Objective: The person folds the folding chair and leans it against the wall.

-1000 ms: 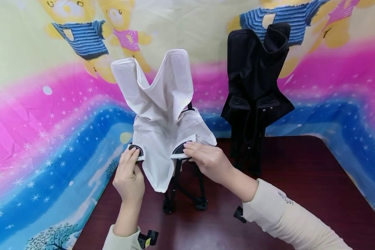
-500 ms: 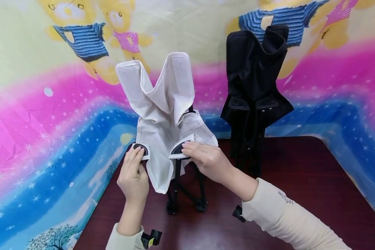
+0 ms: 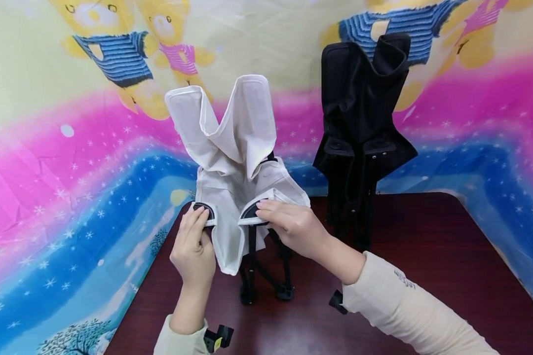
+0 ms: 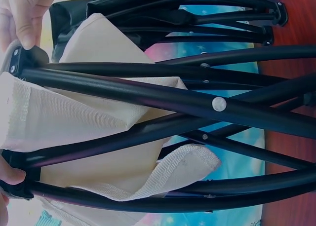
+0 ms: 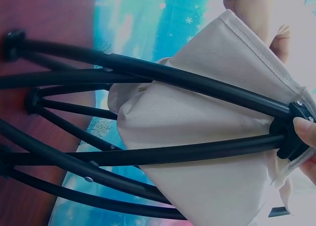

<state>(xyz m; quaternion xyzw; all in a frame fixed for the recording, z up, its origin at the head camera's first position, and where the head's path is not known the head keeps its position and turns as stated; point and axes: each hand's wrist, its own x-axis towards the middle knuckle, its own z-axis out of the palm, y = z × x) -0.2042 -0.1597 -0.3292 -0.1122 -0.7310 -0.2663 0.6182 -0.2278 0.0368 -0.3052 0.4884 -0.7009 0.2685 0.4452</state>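
Observation:
A small white folding chair stands half folded on the table, its fabric seat sagging in a deep crease and its back rising in two points. My left hand grips the black-patched front left seat corner. The front right corner is pinched by my right hand, thumb underneath. Crossed black tube legs fill the left wrist view. In the right wrist view, my right thumb presses a black corner joint where two tubes meet. The seat's cloth hangs slack between the tubes.
A black folding chair, folded narrow, stands behind and to the right on the dark red table. A cartoon-bear backdrop hangs close behind the table and along its left side.
My left hand has moved right with its corner, bringing the two front corners closer. The white chair is narrower, and its left feet have slid slightly right. The right hand has shifted barely leftward.

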